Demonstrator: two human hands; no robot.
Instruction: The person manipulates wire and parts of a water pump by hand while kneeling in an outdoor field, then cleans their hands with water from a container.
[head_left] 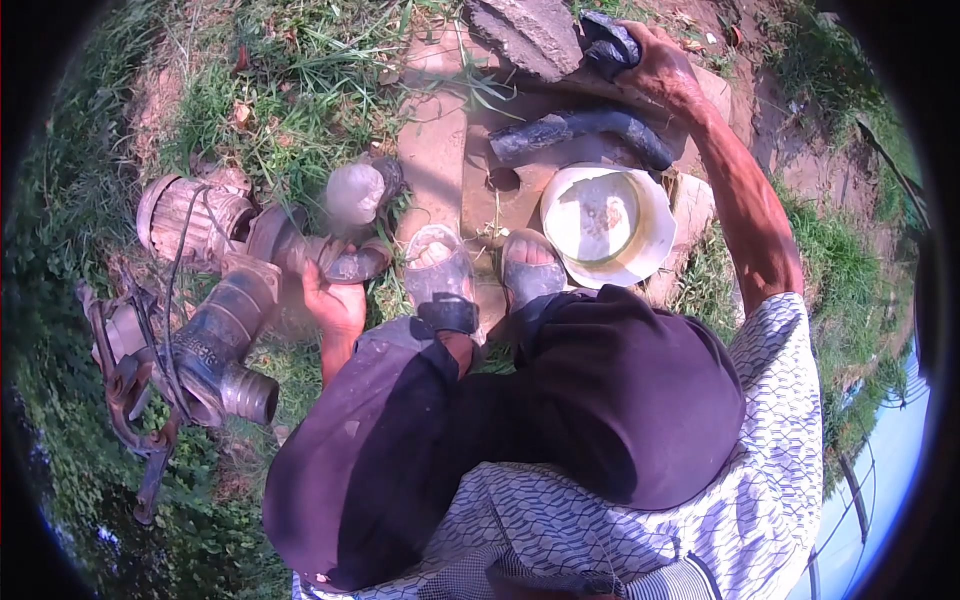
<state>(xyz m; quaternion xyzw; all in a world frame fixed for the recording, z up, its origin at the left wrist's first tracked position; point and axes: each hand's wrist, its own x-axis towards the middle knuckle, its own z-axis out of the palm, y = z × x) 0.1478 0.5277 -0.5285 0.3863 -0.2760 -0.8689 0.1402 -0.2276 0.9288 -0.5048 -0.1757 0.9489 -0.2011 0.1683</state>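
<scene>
At the far right, my right hand (pixel 660 72) is closed around a crumpled black sheet-like piece (pixel 607 46), plastic or rubber. It is beside a flat grey slab (pixel 528 35). My left hand (pixel 337 303) is turned palm up at a curved metal pipe fitting (pixel 357 264), fingers partly hidden under it. This fitting sits at the end of a dirty pump (pixel 275 236) with a ribbed motor (pixel 190 218). Just beyond the fitting stands a whitish, translucent rounded object (pixel 355 193), its kind unclear.
A cracked white basin (pixel 655 232) with some liquid stands right of my sandaled feet. Behind it lies a black hose piece (pixel 585 135) across bricks (pixel 432 150). A black pipe assembly (pixel 215 335) with cable and clamps is at the left, amid grass.
</scene>
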